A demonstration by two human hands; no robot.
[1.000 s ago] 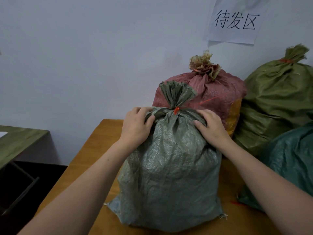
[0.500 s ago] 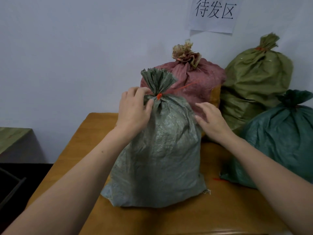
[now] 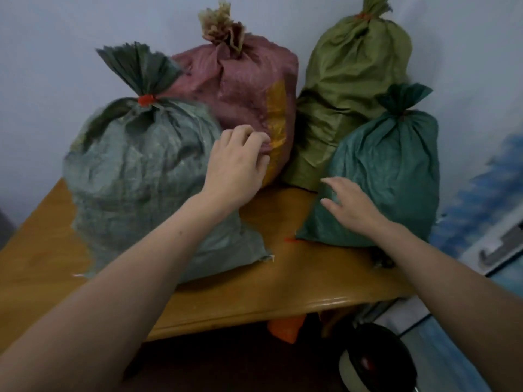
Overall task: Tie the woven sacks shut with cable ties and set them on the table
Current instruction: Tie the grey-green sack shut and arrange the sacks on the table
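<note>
A grey-green woven sack [image 3: 135, 176] stands on the wooden table [image 3: 283, 295] at the left, its neck tied with a red cable tie [image 3: 145, 99]. Behind it stand a dull red sack [image 3: 240, 89] and an olive sack [image 3: 353, 69], and a teal sack [image 3: 390, 171] stands at the right; all are tied. My left hand [image 3: 236, 165] hovers between the grey-green and red sacks, fingers loosely curled, holding nothing. My right hand [image 3: 348, 205] is spread in front of the teal sack's lower left side; contact is unclear.
A white wall runs behind the sacks. A red scrap [image 3: 290, 240] lies on the table by the teal sack. Below the table's front edge are an orange object [image 3: 285, 329] and a round dark object [image 3: 373, 363]. A white and blue surface [image 3: 498, 239] is at the right.
Both hands have come off the grey-green sack and shifted right; the left now hovers by the red sack, the right by the teal one. The view has tilted down and right.
</note>
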